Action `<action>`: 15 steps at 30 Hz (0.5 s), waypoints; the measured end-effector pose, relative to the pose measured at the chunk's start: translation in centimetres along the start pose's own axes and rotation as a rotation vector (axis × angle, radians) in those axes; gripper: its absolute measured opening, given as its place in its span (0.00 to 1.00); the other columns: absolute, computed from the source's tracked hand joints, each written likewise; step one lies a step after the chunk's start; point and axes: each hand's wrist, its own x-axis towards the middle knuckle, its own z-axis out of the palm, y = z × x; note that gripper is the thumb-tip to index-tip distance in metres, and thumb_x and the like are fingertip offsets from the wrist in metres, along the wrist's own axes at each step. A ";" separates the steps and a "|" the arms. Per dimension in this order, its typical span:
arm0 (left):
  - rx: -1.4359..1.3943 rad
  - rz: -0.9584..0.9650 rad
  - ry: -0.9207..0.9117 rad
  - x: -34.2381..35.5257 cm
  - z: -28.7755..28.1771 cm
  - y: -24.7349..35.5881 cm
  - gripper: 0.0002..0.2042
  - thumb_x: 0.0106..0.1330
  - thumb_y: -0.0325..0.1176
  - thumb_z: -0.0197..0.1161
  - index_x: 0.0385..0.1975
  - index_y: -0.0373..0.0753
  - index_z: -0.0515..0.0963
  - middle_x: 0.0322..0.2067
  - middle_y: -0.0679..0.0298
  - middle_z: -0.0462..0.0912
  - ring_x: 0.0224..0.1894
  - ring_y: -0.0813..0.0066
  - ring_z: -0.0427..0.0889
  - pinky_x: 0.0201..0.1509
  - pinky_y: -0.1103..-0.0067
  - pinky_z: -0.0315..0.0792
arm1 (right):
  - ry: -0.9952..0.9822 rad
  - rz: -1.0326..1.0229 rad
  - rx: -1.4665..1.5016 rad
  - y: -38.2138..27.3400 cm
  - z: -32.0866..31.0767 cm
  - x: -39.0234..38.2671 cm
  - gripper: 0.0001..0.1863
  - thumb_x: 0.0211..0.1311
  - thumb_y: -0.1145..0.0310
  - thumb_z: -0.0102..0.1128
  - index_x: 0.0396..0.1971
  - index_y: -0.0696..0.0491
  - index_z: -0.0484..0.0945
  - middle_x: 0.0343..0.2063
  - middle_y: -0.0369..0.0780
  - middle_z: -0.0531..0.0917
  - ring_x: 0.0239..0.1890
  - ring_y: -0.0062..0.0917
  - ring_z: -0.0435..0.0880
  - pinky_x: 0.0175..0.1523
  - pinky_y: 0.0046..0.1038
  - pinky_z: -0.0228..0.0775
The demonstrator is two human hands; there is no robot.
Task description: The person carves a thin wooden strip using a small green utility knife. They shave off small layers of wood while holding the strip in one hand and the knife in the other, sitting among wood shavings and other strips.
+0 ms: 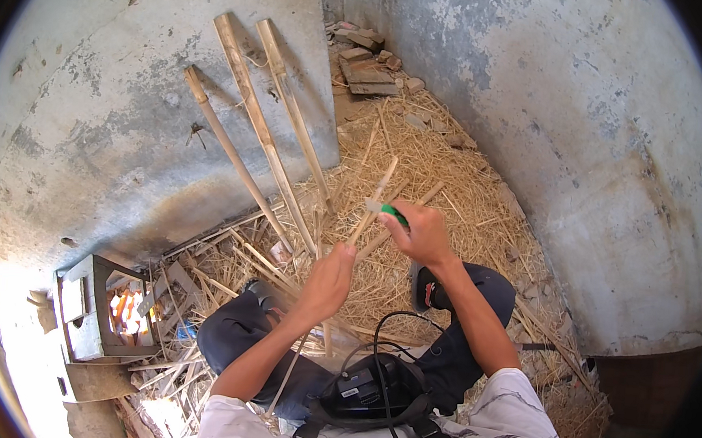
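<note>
My left hand (328, 284) is closed around a narrow bamboo strip (357, 234), whose far end points up and away over the straw. In my right hand (425, 235) is a knife with a green handle (395, 215). Its short pale blade (374, 206) lies across the strip, a little beyond my left fingers. Most of the handle is hidden in my right fist. Another thin strip (287, 376) slants down past my left forearm; whether it is the same piece I cannot tell.
Three bamboo poles (252, 114) lean on the left wall. Straw (465, 219) and split bamboo scraps cover the floor around my bent legs. Bricks (369, 78) lie in the far corner. A metal box (84, 314) stands at the left. A black device with cables (371, 391) rests on my lap.
</note>
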 end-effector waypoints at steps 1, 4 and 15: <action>0.005 0.004 -0.003 -0.1 0.0 0.1 0.21 0.87 0.47 0.39 0.41 0.33 0.68 0.27 0.37 0.76 0.33 0.30 0.76 0.40 0.49 0.66 | 0.019 0.023 0.001 0.2 -0.3 0.3 0.15 0.73 0.56 0.66 0.39 0.55 0.85 0.20 0.45 0.82 0.20 0.38 0.82 0.28 0.37 0.71; 0.014 0.014 -0.012 -0.2 -0.1 0.3 0.21 0.87 0.47 0.39 0.41 0.33 0.68 0.27 0.36 0.76 0.33 0.29 0.76 0.40 0.49 0.66 | 0.081 0.051 -0.102 0.6 -1.7 0.9 0.16 0.74 0.56 0.65 0.38 0.56 0.85 0.19 0.45 0.81 0.19 0.37 0.82 0.28 0.36 0.71; -0.026 0.043 -0.064 -0.4 -0.1 0.6 0.21 0.87 0.46 0.41 0.42 0.32 0.71 0.27 0.37 0.75 0.32 0.30 0.75 0.39 0.50 0.66 | 0.037 -0.041 -0.026 -0.2 -1.1 0.2 0.15 0.73 0.55 0.65 0.37 0.53 0.84 0.20 0.43 0.83 0.22 0.37 0.85 0.27 0.37 0.71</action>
